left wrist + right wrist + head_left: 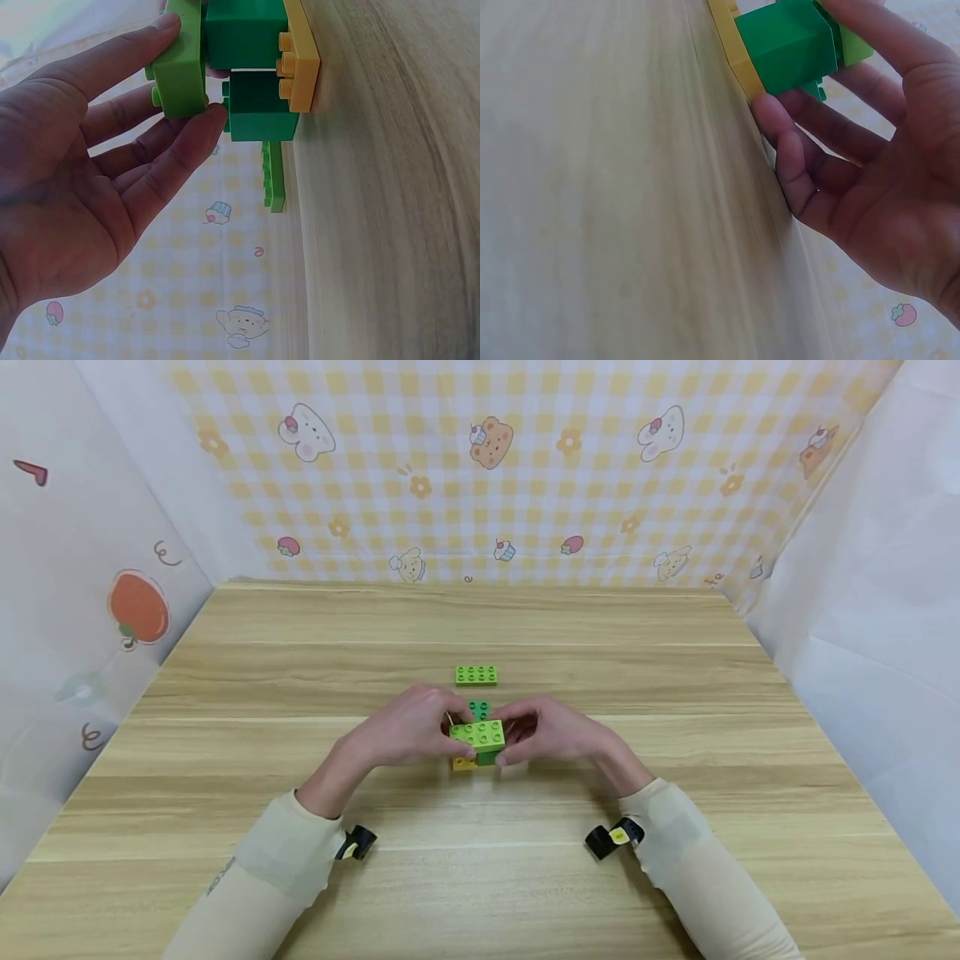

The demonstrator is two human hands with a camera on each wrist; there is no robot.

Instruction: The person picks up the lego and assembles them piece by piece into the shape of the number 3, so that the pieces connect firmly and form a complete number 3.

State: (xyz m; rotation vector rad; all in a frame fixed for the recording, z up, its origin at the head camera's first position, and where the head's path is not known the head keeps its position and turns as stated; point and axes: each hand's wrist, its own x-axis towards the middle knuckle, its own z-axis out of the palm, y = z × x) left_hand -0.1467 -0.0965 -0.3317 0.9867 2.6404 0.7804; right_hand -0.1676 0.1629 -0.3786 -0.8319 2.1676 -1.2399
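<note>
Wears cream slvs [255,877] + blk wrist cams [600,842] w/ yel. tags [619,836].

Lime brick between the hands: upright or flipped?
Upright: in the head view, the lime brick shows its studs facing up, while the left hand grips it. Whether it is fully seated, I cannot tell.

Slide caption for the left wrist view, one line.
Left hand pinching a light green brick near two dark green bricks and a yellow brick; another light green brick lies beyond.

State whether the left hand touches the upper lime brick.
Touching: left wrist view shows the left hand with its thumb against the upper lime brick.
</note>
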